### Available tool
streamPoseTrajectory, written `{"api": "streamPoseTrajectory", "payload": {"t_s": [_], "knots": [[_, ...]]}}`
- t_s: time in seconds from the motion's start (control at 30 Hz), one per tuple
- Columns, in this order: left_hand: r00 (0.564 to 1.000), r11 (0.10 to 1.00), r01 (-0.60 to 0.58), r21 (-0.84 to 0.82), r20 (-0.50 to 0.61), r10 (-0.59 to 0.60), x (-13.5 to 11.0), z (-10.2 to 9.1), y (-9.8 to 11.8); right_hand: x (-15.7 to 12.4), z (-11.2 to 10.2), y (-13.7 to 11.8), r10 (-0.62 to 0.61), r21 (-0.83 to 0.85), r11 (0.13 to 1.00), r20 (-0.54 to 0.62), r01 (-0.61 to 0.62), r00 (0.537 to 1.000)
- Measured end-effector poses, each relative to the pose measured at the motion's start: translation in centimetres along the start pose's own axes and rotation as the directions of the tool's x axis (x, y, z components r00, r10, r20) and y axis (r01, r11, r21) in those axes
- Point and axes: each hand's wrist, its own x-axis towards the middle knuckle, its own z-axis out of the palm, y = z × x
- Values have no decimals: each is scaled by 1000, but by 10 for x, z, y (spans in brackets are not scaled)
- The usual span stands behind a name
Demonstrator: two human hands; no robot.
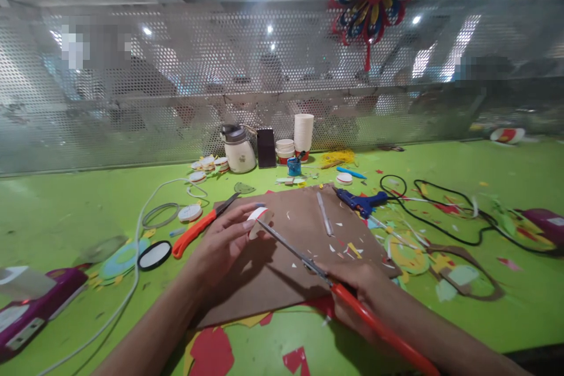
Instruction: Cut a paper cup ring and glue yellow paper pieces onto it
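My left hand [224, 241] pinches a small white paper cup piece [258, 215] with a red edge, held above the brown cardboard [282, 288]. In my right hand [356, 288] are scissors [304, 257] with long metal blades and red handles. The blade tips meet the white piece near my left fingertips; whether they cut into it I cannot tell. Left of my left hand lies an orange-handled utility knife [196, 232]. A clear pen-like stick [325, 214] and small paper scraps rest on the cardboard.
A blue glue gun [362, 202] with a black cord lies at the right. At the back stand a white jug [238, 153], a phone [266, 148] and stacked paper cups [304, 135]. A purple power strip [39, 311] and white cable occupy the left. Red paper scraps [212, 352] lie in front.
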Motion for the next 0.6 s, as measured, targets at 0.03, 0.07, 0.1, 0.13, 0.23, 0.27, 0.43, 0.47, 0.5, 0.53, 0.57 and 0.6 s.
{"api": "streamPoseTrajectory", "payload": {"t_s": [0.03, 0.07, 0.1, 0.13, 0.23, 0.27, 0.43, 0.47, 0.5, 0.53, 0.57, 0.6], "knots": [[1000, 1000, 2, 10, 1, -2, 0, 0, 1, 0, 0, 0, 5, 5, 1000, 1, -5, 1000], [1000, 1000, 5, 20, -1, -5, 1, -1, 1, -1, -1, 0, 15, 13, 1000, 4, -15, 1000], [1000, 1000, 9, 27, -3, -9, 2, -2, 1, -1, -1, -1, 32, 26, 999, 13, -32, 999], [1000, 999, 13, 33, 0, -13, 3, -3, 1, -2, -2, -3, 51, 40, 998, 25, -52, 998], [999, 999, 8, 34, 43, -10, 5, -7, 0, -2, -4, -9, 110, 88, 989, 77, -116, 991], [998, 999, 6, 32, 59, -8, 5, -7, 0, -2, -4, -10, 133, 117, 983, 92, -144, 987], [998, 998, 40, 52, 43, -42, 1, -7, -1, -1, -6, -11, 140, 195, 968, 108, -159, 984], [998, 998, 26, 53, 49, -28, 1, -7, -1, -1, -6, -10, 127, 192, 971, 101, -145, 987], [998, 998, 9, 54, 62, -12, 2, -8, -1, -2, -6, -7, 117, 186, 974, 90, -132, 989], [997, 999, -7, 54, 78, 3, 4, -10, -1, -2, -6, -5, 104, 173, 978, 74, -116, 992], [996, 999, -18, 52, 93, 13, 6, -11, -1, -2, -5, -2, 91, 153, 983, 56, -99, 994], [994, 998, -23, 50, 107, 17, 8, -13, -1, -2, -4, 0, 78, 126, 989, 36, -82, 996]]}}
